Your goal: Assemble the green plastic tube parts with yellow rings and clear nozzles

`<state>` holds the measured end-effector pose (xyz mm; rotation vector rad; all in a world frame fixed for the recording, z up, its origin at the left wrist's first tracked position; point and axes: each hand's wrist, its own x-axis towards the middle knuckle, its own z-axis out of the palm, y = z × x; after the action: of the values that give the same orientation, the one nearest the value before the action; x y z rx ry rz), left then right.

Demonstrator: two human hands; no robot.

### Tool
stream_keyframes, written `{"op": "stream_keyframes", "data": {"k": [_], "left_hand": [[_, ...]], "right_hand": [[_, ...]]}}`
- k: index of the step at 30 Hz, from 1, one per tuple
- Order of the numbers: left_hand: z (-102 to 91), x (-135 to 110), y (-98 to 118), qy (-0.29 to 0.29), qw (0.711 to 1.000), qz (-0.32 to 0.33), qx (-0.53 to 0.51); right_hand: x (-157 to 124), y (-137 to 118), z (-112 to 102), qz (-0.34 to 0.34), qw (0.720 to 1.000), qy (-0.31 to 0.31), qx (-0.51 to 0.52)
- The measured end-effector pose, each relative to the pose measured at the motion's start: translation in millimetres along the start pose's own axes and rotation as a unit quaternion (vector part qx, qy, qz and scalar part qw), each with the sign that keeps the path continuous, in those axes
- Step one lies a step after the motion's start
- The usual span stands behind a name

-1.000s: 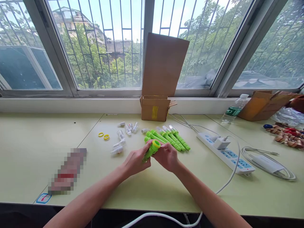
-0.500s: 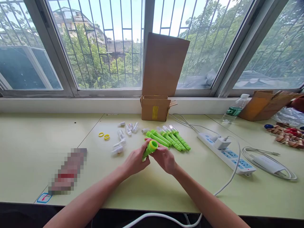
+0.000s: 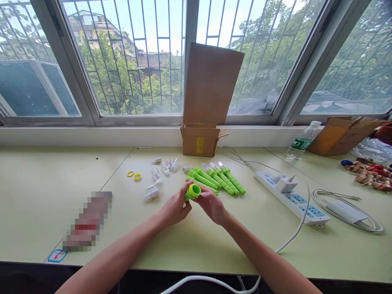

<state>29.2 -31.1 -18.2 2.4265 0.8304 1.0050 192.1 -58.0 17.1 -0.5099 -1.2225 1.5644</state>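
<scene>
Gripping a green tube (image 3: 192, 192), yellow at the mouth, with fingers of left hand (image 3: 174, 207) and right hand (image 3: 212, 207) closed around it, above the bench (image 3: 214, 253). Hemmed in just beyond by green sticks (image 3: 221, 181), partly hidden behind the hands. Flanked beyond the left hand by clear parts (image 3: 156, 175), with yellow rings (image 3: 137, 179) farther left. Backed well beyond by a box (image 3: 191, 143). Bordered to the hands' right by a power strip (image 3: 295, 200), with a bottle (image 3: 301, 143) past it. Crossed beneath right forearm (image 3: 254, 245) by a cable (image 3: 301, 224).
</scene>
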Motion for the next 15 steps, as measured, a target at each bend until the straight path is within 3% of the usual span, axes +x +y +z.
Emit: {"op": "stream_keyframes", "data": {"k": [15], "left_hand": [[1.8, 2.0, -3.6, -0.007, 0.998, 0.016, -0.057]], "right_hand": [[1.5, 10.9, -9.5, -0.015, 1.000, -0.003, -0.022]]}}
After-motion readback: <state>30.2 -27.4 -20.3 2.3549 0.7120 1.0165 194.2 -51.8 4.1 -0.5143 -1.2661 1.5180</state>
